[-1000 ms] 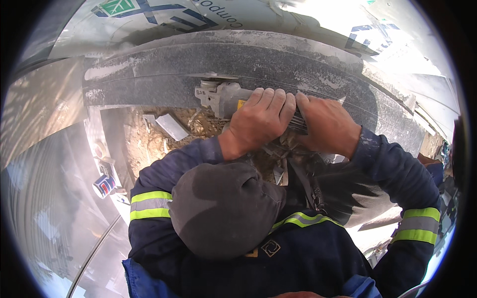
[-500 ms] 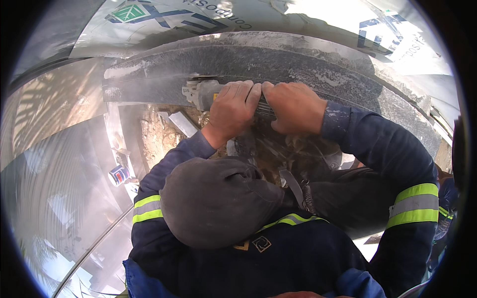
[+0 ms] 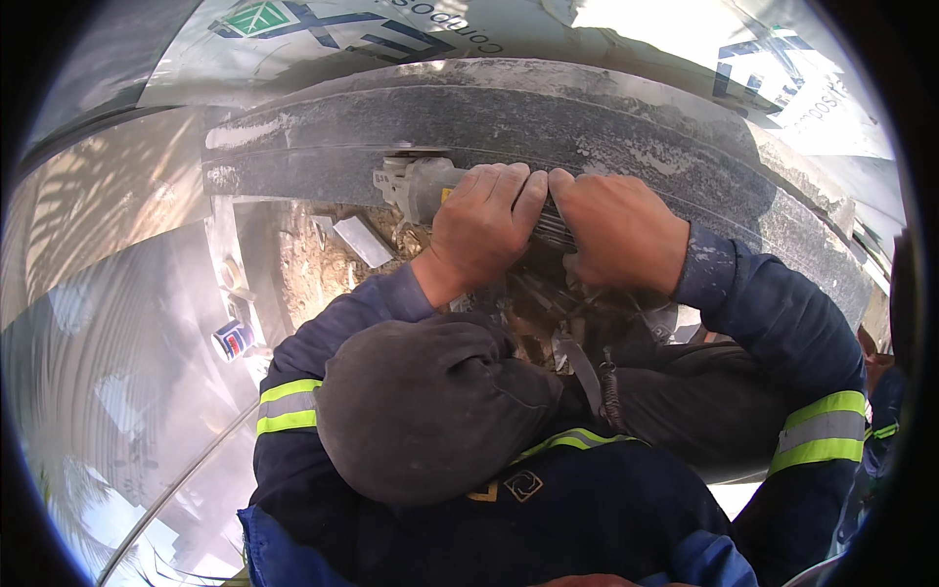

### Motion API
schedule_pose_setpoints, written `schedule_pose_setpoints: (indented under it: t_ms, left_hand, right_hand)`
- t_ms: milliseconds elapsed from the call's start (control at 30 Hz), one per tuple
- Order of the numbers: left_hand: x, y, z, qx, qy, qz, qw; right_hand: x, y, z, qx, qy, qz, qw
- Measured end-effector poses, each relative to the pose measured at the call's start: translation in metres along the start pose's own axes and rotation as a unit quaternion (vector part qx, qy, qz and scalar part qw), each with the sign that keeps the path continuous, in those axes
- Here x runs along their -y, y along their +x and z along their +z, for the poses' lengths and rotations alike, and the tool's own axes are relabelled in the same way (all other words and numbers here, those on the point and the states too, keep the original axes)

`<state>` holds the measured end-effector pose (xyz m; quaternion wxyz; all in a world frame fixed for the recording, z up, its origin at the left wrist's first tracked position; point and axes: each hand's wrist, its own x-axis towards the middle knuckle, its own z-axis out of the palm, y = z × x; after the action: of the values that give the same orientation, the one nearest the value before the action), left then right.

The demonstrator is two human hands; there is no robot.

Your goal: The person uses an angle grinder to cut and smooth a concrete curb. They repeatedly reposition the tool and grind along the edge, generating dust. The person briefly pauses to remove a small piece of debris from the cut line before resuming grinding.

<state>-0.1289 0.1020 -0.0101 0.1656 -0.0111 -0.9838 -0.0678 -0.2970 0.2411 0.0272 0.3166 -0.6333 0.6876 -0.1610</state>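
My left hand wraps the front of a dusty grey angle grinder, just behind its gear head. Closed around the grinder's rear body is my right hand, thumb underneath; dark ribs show between the two hands. The tool lies sideways with its head to the left. Its disc is seen only as a thin edge against a long, curved dark grey slab, along a thin line in its face. Pale dust coats the slab and my fingers. The lower side of the tool is mostly hidden.
Film-covered sheets rise behind the slab. Shiny panels stand on the left, near a small blue-and-white can. A pale offcut strip lies on the dirt. Rounded dark grey cloth covers the lower middle. Another person's sleeve shows at right.
Both hands and the angle grinder have shifted a little to the right along the slab. The grip of each hand is the same.
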Motion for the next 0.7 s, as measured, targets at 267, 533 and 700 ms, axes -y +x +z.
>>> schedule_pose_setpoints:
  t_ms: [267, 533, 700]
  left_hand:
    - [0.021, -0.012, -0.001, 0.018, -0.011, -0.025, 0.999]
    - [-0.008, 0.006, -0.006, 0.002, -0.002, 0.002, 1.000]
    - [-0.001, -0.001, 0.001, 0.005, -0.012, -0.004, 1.000]
  right_hand:
    - [0.005, 0.027, 0.005, 0.035, 0.025, 0.002, 0.999]
    - [0.005, -0.011, -0.012, 0.016, -0.003, 0.014, 1.000]
    - [0.002, -0.003, -0.004, 0.021, -0.007, -0.001, 1.000]
